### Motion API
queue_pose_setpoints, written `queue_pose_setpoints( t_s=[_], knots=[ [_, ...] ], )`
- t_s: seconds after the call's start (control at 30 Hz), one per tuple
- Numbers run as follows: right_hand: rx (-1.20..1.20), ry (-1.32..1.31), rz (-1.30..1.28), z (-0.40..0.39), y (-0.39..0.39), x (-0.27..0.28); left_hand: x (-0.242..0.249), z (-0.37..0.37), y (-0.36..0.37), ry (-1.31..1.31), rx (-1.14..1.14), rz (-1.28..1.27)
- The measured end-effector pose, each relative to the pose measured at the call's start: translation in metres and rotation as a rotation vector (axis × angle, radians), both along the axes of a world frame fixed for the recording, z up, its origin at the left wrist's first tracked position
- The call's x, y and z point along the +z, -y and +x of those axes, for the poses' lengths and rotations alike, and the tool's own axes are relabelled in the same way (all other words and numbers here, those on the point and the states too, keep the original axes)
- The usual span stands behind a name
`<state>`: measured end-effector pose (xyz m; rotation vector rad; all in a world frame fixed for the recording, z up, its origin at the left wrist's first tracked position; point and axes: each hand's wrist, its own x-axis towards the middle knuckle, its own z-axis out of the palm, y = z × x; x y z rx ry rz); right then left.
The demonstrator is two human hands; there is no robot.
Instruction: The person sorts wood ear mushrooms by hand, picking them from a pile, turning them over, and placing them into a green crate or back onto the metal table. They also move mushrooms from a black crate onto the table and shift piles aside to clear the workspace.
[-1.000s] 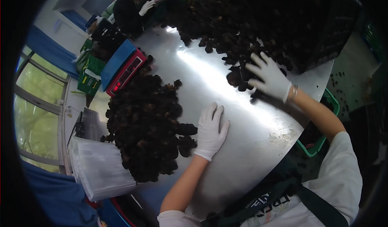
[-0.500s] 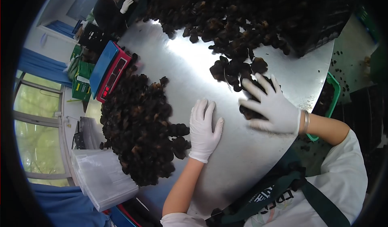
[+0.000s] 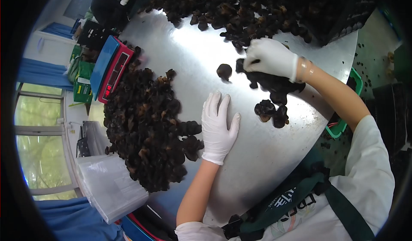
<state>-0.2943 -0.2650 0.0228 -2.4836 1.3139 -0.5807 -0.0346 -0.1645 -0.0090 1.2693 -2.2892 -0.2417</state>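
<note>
My left hand (image 3: 217, 127), in a white glove, lies flat with its fingers stretched on the metal table (image 3: 240, 176). It is just right of a big heap of dark wood ear mushrooms (image 3: 141, 125). My right hand (image 3: 271, 58), also gloved, is curled closed over a cluster of wood ear mushrooms (image 3: 279, 84), with a dark bit showing between the fingers. One loose mushroom (image 3: 224, 72) sits left of that cluster. Below the cluster lies a small clump of mushrooms (image 3: 266, 109).
A large pile of mushrooms (image 3: 240, 5) covers the far side, beside a black crate (image 3: 347, 24). At left stand a red and blue scale (image 3: 112, 69) and a stack of clear plastic bags (image 3: 111, 185). A green basket (image 3: 355, 80) is below the right edge. Another person (image 3: 112, 5) is at the back.
My right hand has moved away from me and curled from spread fingers into a closed grip. The mushrooms under it shifted and split apart. My left hand stays flat.
</note>
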Motion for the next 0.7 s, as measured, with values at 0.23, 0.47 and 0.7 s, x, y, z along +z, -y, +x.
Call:
queue_pose_setpoints(
  t_s=[0.23,0.47,0.7],
  knots=[
    [-0.491,0.768,-0.061,-0.084,-0.137,0.010,-0.001,-0.001,-0.001,0.039,0.004,-0.022],
    [-1.241,-0.156,-0.388,-0.279,-0.247,-0.095,-0.002,-0.001,-0.003,0.060,0.003,-0.008],
    [-0.729,0.435,-0.114,-0.106,-0.254,-0.019,0.001,0.001,-0.002,-0.021,-0.012,0.044]
  ],
)
